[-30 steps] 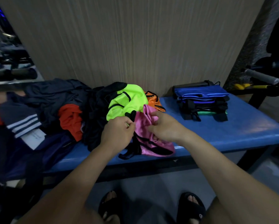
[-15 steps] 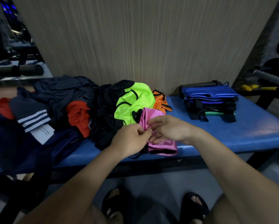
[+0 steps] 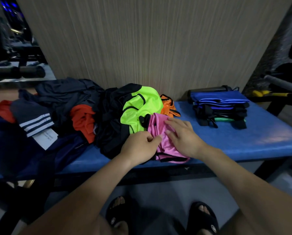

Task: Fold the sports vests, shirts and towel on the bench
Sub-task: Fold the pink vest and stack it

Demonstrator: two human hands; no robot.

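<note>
A pink vest with black trim lies bunched at the front edge of the blue bench, and both hands are on it. The left hand grips the vest's left edge, its fingers curled and its thumb and forefinger pinching a fold of the pink cloth, so that the fabric runs out to the right of the pinch and away from the knuckles. The right hand lies flat on top of the vest, fingers straight and spread wide, pressing the cloth down; most of the pink fabric shows to the left of and under this palm, with a black-edged hem sticking out below the wrist toward the bench's front edge. Just behind the pink vest, touching it, sits a neon green vest with black piping, and behind that an orange vest peeks out against the wood-grain wall panel. Left of the pink vest, a heap of dark garments spreads along the bench, with an orange-red shirt and a dark sleeve with white stripes among them. To the right of the pink vest, well apart from it, a stack of folded blue vests rests near the bench's far edge.
</note>
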